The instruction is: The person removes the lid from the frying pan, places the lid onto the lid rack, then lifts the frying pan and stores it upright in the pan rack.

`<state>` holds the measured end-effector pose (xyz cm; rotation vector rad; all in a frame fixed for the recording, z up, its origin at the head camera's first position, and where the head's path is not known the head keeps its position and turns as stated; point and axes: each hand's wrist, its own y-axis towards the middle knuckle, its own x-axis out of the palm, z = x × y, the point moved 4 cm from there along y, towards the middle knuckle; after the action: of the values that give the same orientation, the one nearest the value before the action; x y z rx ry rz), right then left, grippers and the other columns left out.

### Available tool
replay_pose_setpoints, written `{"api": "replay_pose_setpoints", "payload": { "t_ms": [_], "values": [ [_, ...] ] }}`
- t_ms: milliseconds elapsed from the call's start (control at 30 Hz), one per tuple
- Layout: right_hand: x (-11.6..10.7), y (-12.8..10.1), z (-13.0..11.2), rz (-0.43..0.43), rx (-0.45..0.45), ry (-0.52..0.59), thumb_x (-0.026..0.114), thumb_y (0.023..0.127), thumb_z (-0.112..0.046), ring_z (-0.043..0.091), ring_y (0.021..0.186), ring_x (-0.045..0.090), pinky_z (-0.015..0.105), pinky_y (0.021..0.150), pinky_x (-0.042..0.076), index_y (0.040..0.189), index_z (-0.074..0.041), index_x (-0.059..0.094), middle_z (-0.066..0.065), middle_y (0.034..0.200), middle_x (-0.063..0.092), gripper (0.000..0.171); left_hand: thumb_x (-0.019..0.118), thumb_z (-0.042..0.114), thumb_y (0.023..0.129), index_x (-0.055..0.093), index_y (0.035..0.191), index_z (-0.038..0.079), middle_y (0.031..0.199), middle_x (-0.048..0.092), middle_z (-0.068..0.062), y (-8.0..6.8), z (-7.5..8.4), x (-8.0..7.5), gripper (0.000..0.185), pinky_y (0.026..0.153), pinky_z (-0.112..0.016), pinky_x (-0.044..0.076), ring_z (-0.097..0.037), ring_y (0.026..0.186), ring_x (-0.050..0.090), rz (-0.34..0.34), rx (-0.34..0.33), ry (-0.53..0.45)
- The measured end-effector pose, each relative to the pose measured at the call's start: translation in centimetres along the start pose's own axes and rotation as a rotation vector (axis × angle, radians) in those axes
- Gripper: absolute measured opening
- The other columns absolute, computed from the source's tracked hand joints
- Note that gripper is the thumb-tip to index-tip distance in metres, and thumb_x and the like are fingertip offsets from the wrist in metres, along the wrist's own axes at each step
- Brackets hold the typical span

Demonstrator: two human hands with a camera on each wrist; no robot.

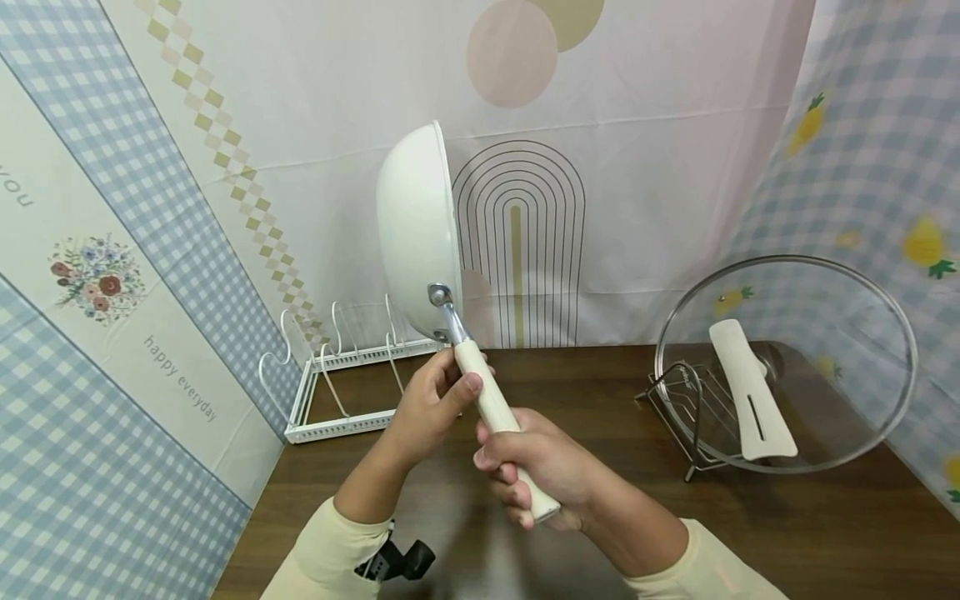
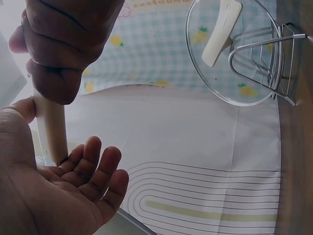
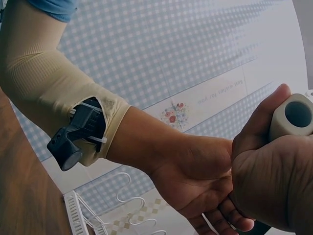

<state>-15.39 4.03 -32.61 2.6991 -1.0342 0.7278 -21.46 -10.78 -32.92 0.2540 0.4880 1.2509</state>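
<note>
A deep white frying pan point(image 1: 416, 225) is held up on its side, its base facing left and its rim to the right. My right hand point(image 1: 536, 458) grips the lower part of its cream handle point(image 1: 491, 400), fingers wrapped round it; the hollow handle end point(image 3: 297, 113) shows in the right wrist view. Higher up, near the metal joint, my left hand point(image 1: 431, 404) touches the handle with its thumb. In the left wrist view the fingers point(image 2: 105, 164) of that hand are spread and loosely bent, not wrapped round the handle.
Behind the left hand, a white rack point(image 1: 341, 425) with curved wire dividers stands on the brown wooden table point(image 1: 600, 533). At the right, a glass lid point(image 1: 832, 367) with a cream handle leans upright in a small metal wire stand point(image 1: 693, 454). Patterned cloths hang at the back and sides.
</note>
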Motion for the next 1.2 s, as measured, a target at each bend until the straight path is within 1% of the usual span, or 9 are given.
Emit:
{"api": "replay_pose_setpoints", "payload": {
  "t_ms": [67,167,300,467,633,800,967,1200],
  "values": [
    [0.0,0.1,0.0,-0.002,0.000,0.001,0.057,0.086,-0.002,0.000,0.040,0.046,0.019,0.035,0.042,0.096,-0.010,0.043,-0.009,0.056,0.044,0.019,0.063,0.058,0.097,0.061,0.122,0.000,0.100,0.067,-0.007,0.0,0.0,-0.1,0.064,0.064,-0.025,0.044,-0.014,0.077,0.054,0.003,0.001,0.011],
    [0.1,0.2,0.0,-0.008,0.000,0.008,0.057,0.086,-0.002,0.000,0.040,0.046,0.019,0.035,0.042,0.096,-0.010,0.043,-0.009,0.057,0.044,0.019,0.062,0.059,0.097,0.061,0.122,0.000,0.102,0.068,-0.007,-0.1,0.0,-0.2,0.064,0.065,-0.025,0.045,-0.016,0.078,0.056,0.006,0.004,0.017],
    [0.2,0.3,0.1,-0.014,-0.002,0.014,0.057,0.086,-0.002,0.000,0.040,0.047,0.020,0.035,0.042,0.096,-0.010,0.043,-0.009,0.057,0.044,0.019,0.062,0.060,0.096,0.061,0.122,-0.001,0.104,0.069,-0.009,-0.1,0.0,-0.4,0.066,0.068,-0.028,0.048,-0.019,0.083,0.059,0.002,0.009,0.018],
    [0.3,0.5,0.2,-0.016,-0.003,0.014,0.057,0.085,-0.002,0.000,0.040,0.047,0.020,0.035,0.042,0.095,-0.011,0.043,-0.009,0.057,0.044,0.019,0.062,0.059,0.097,0.059,0.122,-0.004,0.103,0.069,-0.011,-0.2,0.2,-0.6,0.068,0.074,-0.028,0.051,-0.018,0.088,0.062,-0.007,0.014,0.005],
    [0.5,0.6,0.1,-0.023,-0.004,0.018,0.057,0.086,-0.002,0.000,0.040,0.047,0.020,0.035,0.042,0.094,-0.011,0.043,-0.009,0.056,0.044,0.019,0.062,0.059,0.097,0.059,0.121,-0.005,0.103,0.069,-0.011,-0.2,0.2,-0.7,0.069,0.077,-0.029,0.053,-0.018,0.089,0.064,-0.011,0.018,0.003],
    [0.6,0.7,0.1,-0.023,-0.005,0.022,0.057,0.085,-0.002,0.000,0.040,0.047,0.020,0.035,0.042,0.094,-0.011,0.043,-0.009,0.056,0.045,0.018,0.063,0.058,0.097,0.058,0.122,-0.007,0.104,0.069,-0.014,-0.2,0.4,-0.9,0.069,0.080,-0.032,0.055,-0.018,0.090,0.064,-0.005,0.020,0.001],
    [0.8,0.9,0.0,-0.022,-0.005,0.017,0.057,0.085,-0.002,0.000,0.040,0.047,0.020,0.034,0.042,0.094,-0.011,0.043,-0.009,0.055,0.044,0.019,0.064,0.056,0.097,0.058,0.124,-0.005,0.110,0.069,-0.014,-0.3,0.4,-1.1,0.067,0.084,-0.030,0.055,-0.019,0.094,0.065,0.013,0.007,-0.006],
    [0.9,1.1,0.2,-0.040,-0.006,0.028,0.056,0.085,-0.002,0.000,0.039,0.047,0.020,0.034,0.042,0.094,-0.011,0.044,-0.009,0.055,0.045,0.017,0.064,0.056,0.097,0.058,0.123,-0.005,0.111,0.068,-0.014,-0.4,0.3,-1.3,0.066,0.085,-0.030,0.054,-0.020,0.096,0.065,0.021,0.010,-0.003]
  ]
}}
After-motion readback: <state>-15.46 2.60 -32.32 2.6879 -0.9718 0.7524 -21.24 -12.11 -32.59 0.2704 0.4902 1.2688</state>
